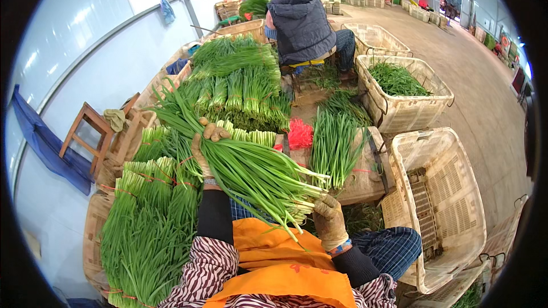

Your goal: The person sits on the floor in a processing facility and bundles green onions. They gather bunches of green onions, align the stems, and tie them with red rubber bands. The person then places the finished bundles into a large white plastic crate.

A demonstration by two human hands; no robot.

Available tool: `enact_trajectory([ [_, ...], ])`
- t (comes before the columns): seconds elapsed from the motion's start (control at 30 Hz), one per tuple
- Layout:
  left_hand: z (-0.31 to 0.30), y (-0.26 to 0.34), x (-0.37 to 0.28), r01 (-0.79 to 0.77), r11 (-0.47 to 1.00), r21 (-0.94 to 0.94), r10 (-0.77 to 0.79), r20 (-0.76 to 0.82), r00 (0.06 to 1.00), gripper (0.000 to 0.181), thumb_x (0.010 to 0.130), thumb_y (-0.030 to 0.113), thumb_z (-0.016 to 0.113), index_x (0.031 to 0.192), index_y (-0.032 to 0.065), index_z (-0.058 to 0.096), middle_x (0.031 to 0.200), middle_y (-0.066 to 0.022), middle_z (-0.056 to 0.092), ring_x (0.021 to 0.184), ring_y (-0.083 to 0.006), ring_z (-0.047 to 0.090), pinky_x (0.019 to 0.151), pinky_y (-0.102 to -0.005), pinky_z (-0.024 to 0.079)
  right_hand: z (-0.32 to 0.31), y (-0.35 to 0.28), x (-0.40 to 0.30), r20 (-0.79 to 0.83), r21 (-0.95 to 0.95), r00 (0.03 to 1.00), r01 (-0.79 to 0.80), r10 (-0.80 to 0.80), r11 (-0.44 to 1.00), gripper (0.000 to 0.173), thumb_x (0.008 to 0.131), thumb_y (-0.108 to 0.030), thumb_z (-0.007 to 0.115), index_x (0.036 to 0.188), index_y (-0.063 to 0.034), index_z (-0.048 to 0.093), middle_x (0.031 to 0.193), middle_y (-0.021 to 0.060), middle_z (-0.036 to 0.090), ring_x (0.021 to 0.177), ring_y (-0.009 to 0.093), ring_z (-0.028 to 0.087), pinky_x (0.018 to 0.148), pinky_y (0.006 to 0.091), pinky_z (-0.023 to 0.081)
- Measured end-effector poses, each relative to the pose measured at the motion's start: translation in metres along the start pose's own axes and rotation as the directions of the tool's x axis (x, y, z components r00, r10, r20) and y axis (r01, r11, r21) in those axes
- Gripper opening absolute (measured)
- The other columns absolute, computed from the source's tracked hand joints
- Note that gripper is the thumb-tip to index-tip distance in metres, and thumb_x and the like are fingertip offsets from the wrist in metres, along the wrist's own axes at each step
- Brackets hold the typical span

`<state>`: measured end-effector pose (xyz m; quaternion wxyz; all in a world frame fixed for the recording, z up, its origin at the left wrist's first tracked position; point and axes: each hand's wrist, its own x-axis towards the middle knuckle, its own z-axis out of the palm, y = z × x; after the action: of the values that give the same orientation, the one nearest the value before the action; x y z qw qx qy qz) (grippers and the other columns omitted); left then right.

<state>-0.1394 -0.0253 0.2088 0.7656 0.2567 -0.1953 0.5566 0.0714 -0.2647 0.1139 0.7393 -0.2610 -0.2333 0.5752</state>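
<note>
A loose bunch of green garlic chives (252, 162) lies slantwise across my lap, pale cut ends toward the lower right. My left hand (206, 145), in a soiled glove, grips the bunch around its leafy middle. At the stem ends, my gloved right hand (330, 220) has its fingers curled against the pale stalks; its palm side is hidden. More loose chives (336, 149) lie on a low wooden board (364, 179) ahead of me. Beside them sits a bundle of red ties (300, 133).
Tied chive bundles (150, 222) fill a crate at my left, and more bundles (239, 85) are stacked ahead. A plastic crate (449, 205) stands tilted at my right, behind it a crate (406, 107) holding loose greens. A seated person (304, 25) works ahead. A wooden stool (87, 132) leans left.
</note>
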Motion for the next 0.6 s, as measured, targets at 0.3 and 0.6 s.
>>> enact_trajectory([
  [0.3,0.007,-0.013,-0.002,0.061,0.998,-0.017,-0.058,0.122,0.991,0.031,0.094,0.015,0.056,0.123,0.0032,0.052,0.083,-0.0037,0.053,0.079,-0.0206,0.056,0.090,-0.0402,0.050,0.020,0.006,0.000,-0.039,-0.117,0.998,-0.053,0.049,0.992,0.042,0.091,-0.009,0.065,0.130,-0.0030,0.050,0.110,0.0071,0.063,0.098,0.018,0.062,0.083,0.0319,0.054],
  [0.6,-0.005,-0.023,-0.002,0.082,0.997,-0.009,-0.080,0.144,0.986,0.034,0.096,0.018,0.054,0.126,0.0018,0.050,0.089,-0.0054,0.056,0.084,-0.0221,0.058,0.092,-0.0409,0.048,-0.001,0.011,0.000,-0.050,-0.088,0.998,-0.045,0.041,0.995,0.039,0.083,0.001,0.067,0.121,0.0027,0.056,0.107,0.0119,0.066,0.092,0.024,0.067,0.081,0.0365,0.057],
])
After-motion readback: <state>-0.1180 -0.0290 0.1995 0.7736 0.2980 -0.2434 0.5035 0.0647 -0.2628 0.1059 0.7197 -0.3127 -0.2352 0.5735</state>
